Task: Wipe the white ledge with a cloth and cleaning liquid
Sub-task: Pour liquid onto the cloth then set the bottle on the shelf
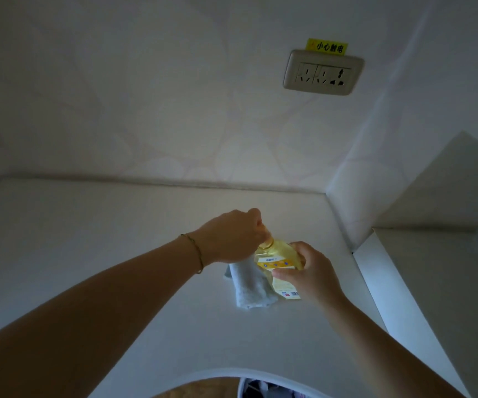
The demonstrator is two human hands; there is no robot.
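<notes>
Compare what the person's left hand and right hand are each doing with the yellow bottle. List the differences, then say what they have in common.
The left hand closes over the top of the yellow bottle, hiding the cap; the right hand wraps its labelled body. The left hand reaches in from above, while the right hand grips from the side. The left wrist carries a thin bracelet; the right wrist is bare. Both hold the bottle, over the folded cloth on the white ledge.

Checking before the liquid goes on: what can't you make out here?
Head view only:
- Bottle cap: hidden under the left hand, on or off unclear.
- Bottle label: too small to read.
- Cloth: partly behind the bottle and the right hand.
- Ledge dirt: too dim.
</notes>
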